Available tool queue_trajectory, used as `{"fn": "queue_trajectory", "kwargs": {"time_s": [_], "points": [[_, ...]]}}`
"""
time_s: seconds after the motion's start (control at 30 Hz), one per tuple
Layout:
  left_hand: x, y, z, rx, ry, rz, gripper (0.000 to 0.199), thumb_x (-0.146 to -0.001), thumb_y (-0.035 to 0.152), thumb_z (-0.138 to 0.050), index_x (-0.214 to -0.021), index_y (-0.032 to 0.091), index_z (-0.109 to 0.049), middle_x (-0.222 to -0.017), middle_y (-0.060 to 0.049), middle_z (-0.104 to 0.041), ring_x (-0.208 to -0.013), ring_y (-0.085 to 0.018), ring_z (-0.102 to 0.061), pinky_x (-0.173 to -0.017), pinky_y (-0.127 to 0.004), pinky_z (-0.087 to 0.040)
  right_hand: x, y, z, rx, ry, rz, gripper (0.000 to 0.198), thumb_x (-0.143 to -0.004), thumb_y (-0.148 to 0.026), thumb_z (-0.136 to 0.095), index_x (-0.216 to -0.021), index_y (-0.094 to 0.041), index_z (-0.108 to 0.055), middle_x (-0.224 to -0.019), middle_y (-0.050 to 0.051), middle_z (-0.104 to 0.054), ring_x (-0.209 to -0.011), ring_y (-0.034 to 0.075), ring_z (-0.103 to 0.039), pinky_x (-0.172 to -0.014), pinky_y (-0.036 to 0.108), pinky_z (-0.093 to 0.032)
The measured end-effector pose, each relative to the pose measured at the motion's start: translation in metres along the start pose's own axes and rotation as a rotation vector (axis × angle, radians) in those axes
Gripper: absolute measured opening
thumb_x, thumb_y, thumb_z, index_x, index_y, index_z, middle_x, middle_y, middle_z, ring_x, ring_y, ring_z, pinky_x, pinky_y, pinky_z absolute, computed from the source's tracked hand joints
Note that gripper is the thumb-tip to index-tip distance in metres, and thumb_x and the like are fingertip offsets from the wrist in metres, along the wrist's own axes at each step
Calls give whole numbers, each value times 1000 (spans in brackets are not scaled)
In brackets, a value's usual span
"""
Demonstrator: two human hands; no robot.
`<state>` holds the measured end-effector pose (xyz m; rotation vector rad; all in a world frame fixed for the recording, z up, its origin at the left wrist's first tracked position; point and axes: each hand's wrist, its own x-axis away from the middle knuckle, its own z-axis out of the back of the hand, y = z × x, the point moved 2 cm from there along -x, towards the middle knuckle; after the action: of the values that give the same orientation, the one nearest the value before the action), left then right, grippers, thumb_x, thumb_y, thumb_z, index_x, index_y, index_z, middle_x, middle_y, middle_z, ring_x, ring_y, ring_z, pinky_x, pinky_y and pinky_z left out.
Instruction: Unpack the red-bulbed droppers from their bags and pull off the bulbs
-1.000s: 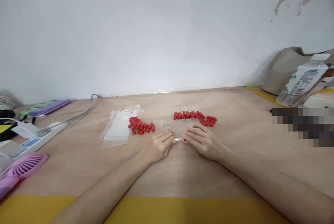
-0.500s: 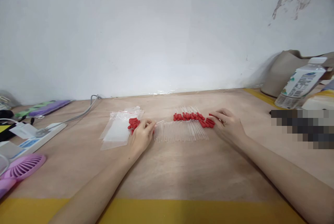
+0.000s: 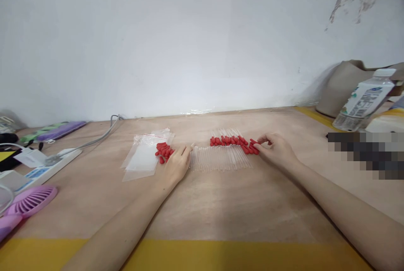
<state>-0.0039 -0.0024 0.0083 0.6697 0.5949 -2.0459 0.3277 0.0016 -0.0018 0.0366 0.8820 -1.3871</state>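
A row of clear glass dropper tubes (image 3: 221,159) lies side by side on the table. Behind it, red rubber bulbs (image 3: 225,140) sit at the near ends of more clear tubes (image 3: 225,131). At the row's left end, my left hand (image 3: 178,163) is closed, with the pale tip of one tube showing by its fingertips; the rest is hidden. Loose red bulbs (image 3: 162,150) lie left of that hand, partly over clear zip bags (image 3: 140,157). On the right, my right hand (image 3: 277,151) pinches a red bulb (image 3: 253,141) above several others (image 3: 249,150).
A power strip (image 3: 67,158) with chargers and a grey cable stands at left, near a pink fan (image 3: 34,201). To the right are a plastic bottle (image 3: 362,100) and a grey-beige container (image 3: 336,88). Yellow tape (image 3: 179,258) runs along the front edge.
My left hand has shifted slightly right and turned knuckles up, uncovering more loose bulbs. The tube by its fingers no longer lies across the row. My right hand has lowered slightly with the red bulb.
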Motion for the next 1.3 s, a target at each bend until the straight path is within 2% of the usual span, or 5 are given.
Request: {"fn": "queue_trajectory", "kwargs": {"time_s": [0.13,0.43,0.7,0.93,1.3], "points": [[-1,3,-1,13,-35,-11,18,-82,9,-38,-85,17,-55,-76,-4,-58,-69,-16,-56,-61,-25,-43,1,-5,1,89,-23,89,12,-71,-33,-58,-69,-22,-62,-65,2,-60,-68,18,-52,-58,27,-38],[1,13,8,122,-55,-18,19,-81,23,-46,-95,16,-56,-75,-4,-60,-65,-15,-58,-61,-26,-46,-1,-3,-2,72,45,220,22,-77,-37,-52,-68,-21,-65,-70,3,-64,-69,18,-53,-68,30,-39],[4,11,13,141,-67,-138,35,-82,33,-48,-112,15,-53,-91,-8,-62,-86,-22,-55,-77,-34,-45,-3,-20,-12,116,34,120,21,-76,-35,-53,-69,-21,-67,-69,3,-62,-72,19,-53,-70,32,-39],[2,8,23,40,-30,-117,33,-82,36,-49,-109,18,-56,-103,-8,-61,-92,-24,-52,-75,-37,-40,-32,-38,-26,287,11,-18,26,-74,-40,-53,-67,-21,-70,-83,9,-64,-78,23,-54,-68,35,-39],[5,0,23,-7,59,-79,36,-75,15,-48,-110,21,-56,-110,-7,-59,-102,-27,-48,-86,-43,-36,-46,-43,-36,313,-11,-176,25,-71,-33,-50,-57,-19,-66,-59,11,-61,-72,25,-56,-63,37,-38]]}}
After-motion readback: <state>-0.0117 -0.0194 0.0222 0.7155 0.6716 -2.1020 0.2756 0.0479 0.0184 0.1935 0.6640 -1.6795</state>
